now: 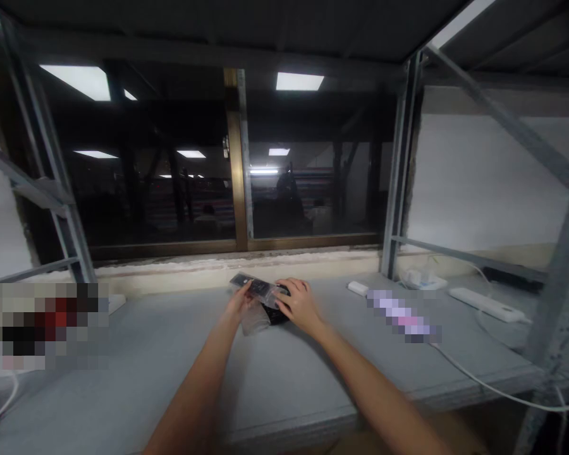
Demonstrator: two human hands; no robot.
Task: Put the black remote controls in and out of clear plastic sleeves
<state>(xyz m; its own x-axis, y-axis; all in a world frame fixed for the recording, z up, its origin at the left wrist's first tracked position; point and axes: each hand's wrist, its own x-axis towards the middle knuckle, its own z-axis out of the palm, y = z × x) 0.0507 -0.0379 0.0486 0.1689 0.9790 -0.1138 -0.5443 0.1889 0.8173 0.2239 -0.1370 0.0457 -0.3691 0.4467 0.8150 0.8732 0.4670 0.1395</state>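
Observation:
Both my arms reach forward over a grey table [137, 373] toward its far edge under a dark window. My left hand [241, 298] grips a clear plastic package [255, 316] that has a small dark item inside. My right hand [298, 304] rests on the same package from the right, its fingers curled over the dark part. The package lies low on the table surface between the two hands. What the dark item is cannot be made out.
A white power strip [486, 304] and a white plug block [420, 278] with cables lie at the right. A small white block [358, 288] sits near the window sill. Metal rack posts [401, 170] stand left and right, and a shelf hangs overhead.

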